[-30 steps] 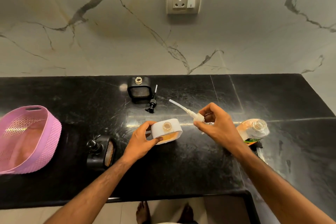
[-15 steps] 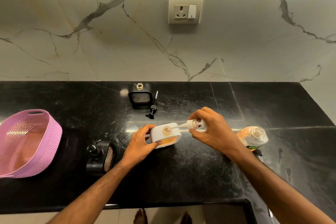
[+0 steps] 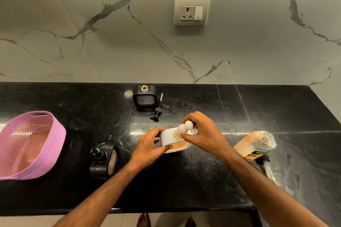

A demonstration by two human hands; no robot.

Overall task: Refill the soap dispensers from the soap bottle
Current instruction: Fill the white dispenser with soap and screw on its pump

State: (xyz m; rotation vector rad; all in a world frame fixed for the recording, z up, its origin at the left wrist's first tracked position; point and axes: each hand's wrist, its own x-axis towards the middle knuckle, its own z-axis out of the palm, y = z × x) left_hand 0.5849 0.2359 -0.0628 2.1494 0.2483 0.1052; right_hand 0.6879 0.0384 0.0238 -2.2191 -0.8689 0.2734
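No legible text anywhere

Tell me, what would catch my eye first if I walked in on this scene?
Probably the two hands at the middle of the black counter: the left hand grips a white soap dispenser while the right hand holds its white pump at the neck. Next, the pink basket at the far left, and the uncapped soap bottle lying tilted at the right.

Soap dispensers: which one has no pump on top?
The black soap dispenser at the back by the wall. Its neck is open and its black pump lies beside it; the other two have pumps in place.
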